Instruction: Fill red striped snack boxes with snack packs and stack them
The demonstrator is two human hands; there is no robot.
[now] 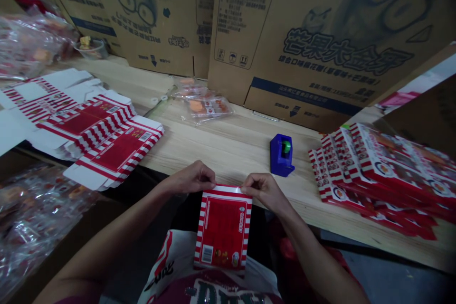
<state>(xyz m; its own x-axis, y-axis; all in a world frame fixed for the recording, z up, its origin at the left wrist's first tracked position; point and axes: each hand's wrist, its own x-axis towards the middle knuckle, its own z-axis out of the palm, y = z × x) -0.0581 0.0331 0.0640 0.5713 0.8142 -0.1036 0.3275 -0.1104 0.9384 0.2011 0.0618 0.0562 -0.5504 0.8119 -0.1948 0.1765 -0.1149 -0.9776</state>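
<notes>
A red box with red-and-white striped edges (224, 230) rests against my body at the table's front edge, its barcode side facing up. My left hand (195, 178) pinches the far left corner of the box. At the far right corner, my right hand (263, 190) has its thumb and fingers closed on the same end. A shiny strip shows along that end near the right fingers; whether it is tape I cannot tell. To the right of my hands stands a blue tape dispenser (281, 156) with a green core.
Flat striped cartons (117, 147) are stacked at left. Filled boxes (384, 171) lie piled at right. Clear packets (208, 104) sit at the back before large cardboard cartons (302, 47). More bagged packets (35, 218) fill a box at lower left. A plastic tub (90, 49) stands behind.
</notes>
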